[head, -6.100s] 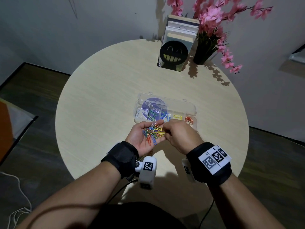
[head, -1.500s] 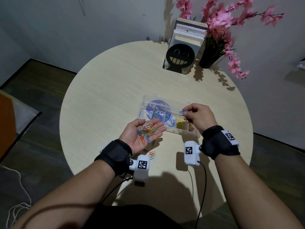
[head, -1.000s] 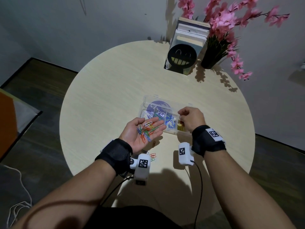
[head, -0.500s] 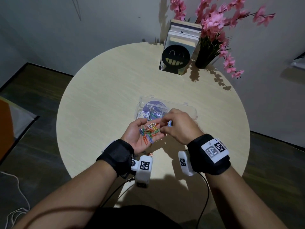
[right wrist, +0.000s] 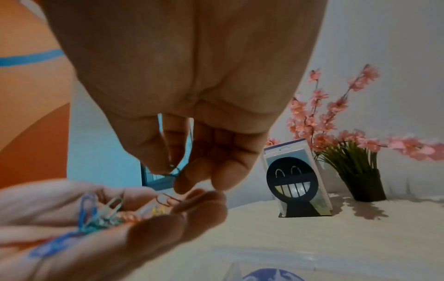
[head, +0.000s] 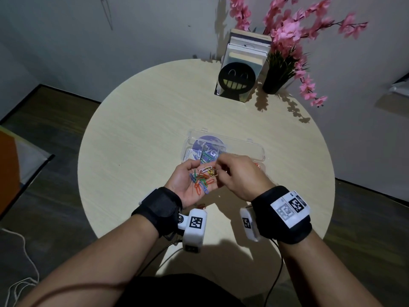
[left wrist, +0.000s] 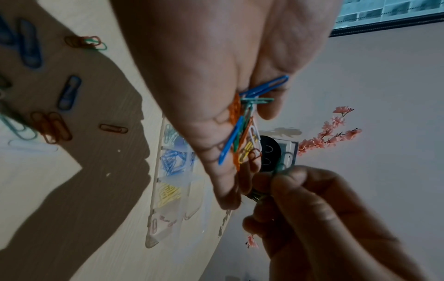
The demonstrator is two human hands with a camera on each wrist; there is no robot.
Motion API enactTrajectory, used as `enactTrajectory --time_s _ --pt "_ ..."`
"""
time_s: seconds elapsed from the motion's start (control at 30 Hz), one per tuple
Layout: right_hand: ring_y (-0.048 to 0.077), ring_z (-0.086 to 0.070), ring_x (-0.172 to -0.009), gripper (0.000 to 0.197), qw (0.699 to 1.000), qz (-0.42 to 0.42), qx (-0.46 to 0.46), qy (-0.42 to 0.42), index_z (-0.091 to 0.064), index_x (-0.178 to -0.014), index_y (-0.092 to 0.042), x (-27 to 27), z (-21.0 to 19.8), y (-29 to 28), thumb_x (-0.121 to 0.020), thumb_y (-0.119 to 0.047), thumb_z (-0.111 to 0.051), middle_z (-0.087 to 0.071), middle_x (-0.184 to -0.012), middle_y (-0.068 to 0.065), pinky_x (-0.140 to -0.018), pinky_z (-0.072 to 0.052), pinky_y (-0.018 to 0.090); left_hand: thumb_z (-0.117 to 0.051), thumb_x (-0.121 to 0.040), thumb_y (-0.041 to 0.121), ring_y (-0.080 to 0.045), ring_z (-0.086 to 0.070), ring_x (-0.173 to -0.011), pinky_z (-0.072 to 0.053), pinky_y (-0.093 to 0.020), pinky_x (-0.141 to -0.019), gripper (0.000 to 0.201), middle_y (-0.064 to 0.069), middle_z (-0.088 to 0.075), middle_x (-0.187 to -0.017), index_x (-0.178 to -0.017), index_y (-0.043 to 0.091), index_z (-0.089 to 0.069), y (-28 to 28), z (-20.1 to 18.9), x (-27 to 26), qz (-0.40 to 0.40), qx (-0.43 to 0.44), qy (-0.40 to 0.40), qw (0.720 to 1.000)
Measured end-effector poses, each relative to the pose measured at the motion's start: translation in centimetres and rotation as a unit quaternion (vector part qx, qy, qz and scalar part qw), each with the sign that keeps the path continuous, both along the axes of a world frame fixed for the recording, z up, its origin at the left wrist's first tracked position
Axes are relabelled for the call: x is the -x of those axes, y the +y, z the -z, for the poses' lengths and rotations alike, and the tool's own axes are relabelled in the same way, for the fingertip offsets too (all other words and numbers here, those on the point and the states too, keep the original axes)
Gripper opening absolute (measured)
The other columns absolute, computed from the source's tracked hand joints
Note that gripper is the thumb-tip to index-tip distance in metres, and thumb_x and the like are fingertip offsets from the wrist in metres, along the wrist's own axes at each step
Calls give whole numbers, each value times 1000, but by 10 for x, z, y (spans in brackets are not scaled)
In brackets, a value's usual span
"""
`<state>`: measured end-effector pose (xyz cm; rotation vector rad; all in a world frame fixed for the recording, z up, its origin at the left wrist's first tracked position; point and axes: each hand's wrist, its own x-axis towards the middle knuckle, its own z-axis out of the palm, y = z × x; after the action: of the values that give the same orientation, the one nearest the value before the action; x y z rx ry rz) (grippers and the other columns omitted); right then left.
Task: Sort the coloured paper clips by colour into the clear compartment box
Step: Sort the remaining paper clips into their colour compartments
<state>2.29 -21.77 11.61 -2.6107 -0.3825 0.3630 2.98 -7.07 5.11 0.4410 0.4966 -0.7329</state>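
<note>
Returned from the clear plastic compartment box (head: 223, 149), the right hand (head: 238, 177) is now pinching a green paper clip (right wrist: 173, 168) between thumb and forefinger, lifting it off the heap of mixed coloured paper clips (head: 202, 177) that the left hand (head: 188, 181) is cupping in its open, upturned palm; another sorting cycle is probably beginning. Box compartments are holding, separately, pale, blue, yellow and reddish clips. Several loose stray clips (left wrist: 51, 124) are lying on the round pale wooden surface (head: 137, 138), near the box.
</note>
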Motion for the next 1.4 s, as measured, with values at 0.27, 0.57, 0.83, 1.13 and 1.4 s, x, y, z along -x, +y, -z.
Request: enactTrajectory --time_s 0.27,0.57,0.83,1.13,1.4 --pt "22 -56 -79 4 999 28 12 20 -60 -84 -12 15 4 28 -84 -8 -57 -58 -79 3 -63 -34 28 -47 -79 23 -26 -41 -113 -34 -29 -90 48 -26 -41 -137 -109 -7 -68 -3 6 -6 2 -49 4 999" --pt "26 -61 -91 21 989 78 93 85 -63 -107 -15 12 4 36 -87 -16 -57 -60 -100 9 -63 -37 26 -41 -81 25 -25 -53 -99 -39 -32 -97 50 -18 -54 -111 -112 -5 -67 -7 17 -1 7 -62 11 998" --pt "20 -51 -70 22 986 111 19 122 -47 -63 -20 7 3 25 -77 -15 -63 -54 -71 1 -52 -33 25 -37 -83 24 -22 -62 -76 -50 -30 -74 46 -15 -65 -86 -92 -3 -74 -11 11 0 8 -35 17 999" --pt "15 -55 -70 4 987 125 -80 66 -64 -83 -16 4 -6 21 -81 -13 -62 -67 -77 1 -61 -38 25 -33 -96 28 -27 -70 -77 -59 -36 -69 43 -18 -69 -86 -93 0 -65 -18 4 0 -2 -4 32 999" --pt "23 -63 -100 34 991 104 -21 82 -65 -116 -25 7 5 38 -87 -12 -55 -69 -107 11 -82 -50 28 -37 -96 35 -24 -67 -101 -55 -29 -86 49 -18 -67 -111 -117 -3 -59 -13 6 -4 23 -43 62 997"
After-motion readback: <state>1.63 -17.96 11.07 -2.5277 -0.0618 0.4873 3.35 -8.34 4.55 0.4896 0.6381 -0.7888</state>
